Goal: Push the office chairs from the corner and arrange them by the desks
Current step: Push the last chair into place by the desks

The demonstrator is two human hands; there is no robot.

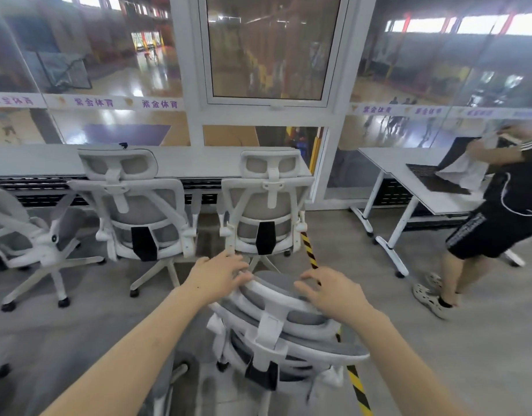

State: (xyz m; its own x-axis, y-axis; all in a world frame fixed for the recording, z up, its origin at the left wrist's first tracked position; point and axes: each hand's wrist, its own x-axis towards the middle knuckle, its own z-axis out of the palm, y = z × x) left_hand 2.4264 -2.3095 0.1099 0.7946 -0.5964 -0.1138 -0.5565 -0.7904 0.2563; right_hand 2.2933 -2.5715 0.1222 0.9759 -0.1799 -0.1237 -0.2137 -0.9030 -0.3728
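Observation:
A white-framed office chair with grey mesh stands right in front of me, seen from behind and above. My left hand grips the left end of its headrest, fingers curled over the top edge. My right hand grips the right end the same way. Three more white chairs stand by the long white desk ahead: one just beyond my hands, one to its left, and one turned sideways at the far left.
A yellow-and-black striped strip runs along the floor under the held chair. At the right, a person in black shorts wipes a laptop on a second white desk. Glass walls stand behind both desks.

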